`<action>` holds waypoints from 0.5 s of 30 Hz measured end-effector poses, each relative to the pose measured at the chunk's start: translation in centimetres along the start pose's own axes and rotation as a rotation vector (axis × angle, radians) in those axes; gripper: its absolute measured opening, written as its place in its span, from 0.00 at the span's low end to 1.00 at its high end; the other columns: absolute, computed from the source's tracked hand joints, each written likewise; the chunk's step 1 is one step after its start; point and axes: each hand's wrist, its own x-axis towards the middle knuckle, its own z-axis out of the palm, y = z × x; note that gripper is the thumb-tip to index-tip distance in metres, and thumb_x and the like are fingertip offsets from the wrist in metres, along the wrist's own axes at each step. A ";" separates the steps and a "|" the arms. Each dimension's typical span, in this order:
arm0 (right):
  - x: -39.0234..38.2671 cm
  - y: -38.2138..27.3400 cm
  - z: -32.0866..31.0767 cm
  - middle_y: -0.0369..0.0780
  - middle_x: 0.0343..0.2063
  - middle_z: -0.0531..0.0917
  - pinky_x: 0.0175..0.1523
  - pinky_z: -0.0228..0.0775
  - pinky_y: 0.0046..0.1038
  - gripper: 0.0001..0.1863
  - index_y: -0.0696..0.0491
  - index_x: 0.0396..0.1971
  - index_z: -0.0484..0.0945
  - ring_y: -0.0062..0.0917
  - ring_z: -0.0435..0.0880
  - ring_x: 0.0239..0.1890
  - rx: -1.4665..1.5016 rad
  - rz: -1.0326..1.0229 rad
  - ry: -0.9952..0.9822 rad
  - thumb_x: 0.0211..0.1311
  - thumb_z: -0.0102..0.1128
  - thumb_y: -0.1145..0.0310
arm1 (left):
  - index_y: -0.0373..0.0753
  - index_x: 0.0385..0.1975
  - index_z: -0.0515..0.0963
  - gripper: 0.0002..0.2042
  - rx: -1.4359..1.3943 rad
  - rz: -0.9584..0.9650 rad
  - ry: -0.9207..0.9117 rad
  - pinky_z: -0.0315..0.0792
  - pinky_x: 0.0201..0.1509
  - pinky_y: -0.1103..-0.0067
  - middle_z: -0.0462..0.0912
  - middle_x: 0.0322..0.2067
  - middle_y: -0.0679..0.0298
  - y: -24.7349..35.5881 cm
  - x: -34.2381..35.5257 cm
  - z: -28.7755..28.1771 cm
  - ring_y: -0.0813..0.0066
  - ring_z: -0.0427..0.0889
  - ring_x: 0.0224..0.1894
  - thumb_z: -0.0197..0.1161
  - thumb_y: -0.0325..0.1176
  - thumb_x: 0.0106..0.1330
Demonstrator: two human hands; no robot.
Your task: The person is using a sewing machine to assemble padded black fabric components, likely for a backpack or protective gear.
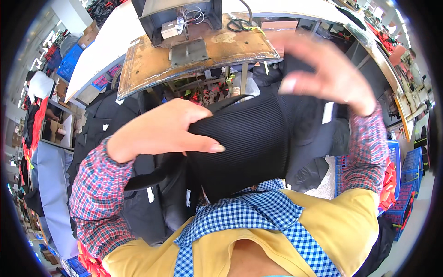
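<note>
A black ribbed fabric piece, perhaps part of a bag, is spread in front of my chest. My left hand pinches its left edge, thumb on the ribbed face and the other fingers mostly hidden behind. Above the upper right side of the piece, my right hand is raised, slightly smeared by motion. Its thumb and fingers are apart, with nothing seen between them. Past both hands stands a worn wooden work table carrying a machine with a flat metal plate.
Black-handled scissors lie on the table's far side. Dark fabric pieces with white tags are heaped on my left, more on my right. Blue plastic crates stand at right. A long white table runs behind at left.
</note>
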 end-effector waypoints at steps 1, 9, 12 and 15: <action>-0.1 -0.6 2.6 0.51 0.46 0.79 0.58 0.67 0.37 0.34 0.61 0.51 0.73 0.41 0.77 0.51 0.161 -0.049 -0.098 0.54 0.66 0.49 | 0.31 0.33 0.78 0.17 -0.011 0.044 0.017 0.70 0.32 0.80 0.77 0.21 0.61 -0.5 0.4 0.6 0.77 0.77 0.26 0.69 0.41 0.58; -1.3 -1.3 6.5 0.47 0.15 0.73 0.25 0.61 0.38 0.23 0.56 0.23 0.74 0.44 0.74 0.21 0.458 -0.051 -0.410 0.52 0.68 0.49 | 0.33 0.52 0.70 0.23 -0.035 0.348 -0.084 0.68 0.59 0.72 0.74 0.51 0.54 -4.1 1.6 2.7 0.61 0.76 0.52 0.60 0.28 0.54; -0.5 -1.6 4.6 0.46 0.15 0.72 0.24 0.61 0.38 0.24 0.56 0.20 0.73 0.44 0.74 0.21 0.353 -0.141 -0.356 0.51 0.68 0.49 | 0.32 0.44 0.73 0.18 0.589 0.591 0.248 0.57 0.68 0.65 0.77 0.46 0.52 -4.4 0.9 3.4 0.60 0.78 0.51 0.61 0.28 0.52; 0.7 -2.7 3.7 0.47 0.15 0.74 0.28 0.65 0.41 0.24 0.57 0.22 0.73 0.47 0.77 0.25 0.209 -0.133 -0.455 0.51 0.66 0.49 | 0.36 0.34 0.76 0.09 0.890 0.299 0.282 0.60 0.66 0.67 0.81 0.34 0.57 -3.0 -0.4 3.8 0.63 0.81 0.43 0.61 0.27 0.53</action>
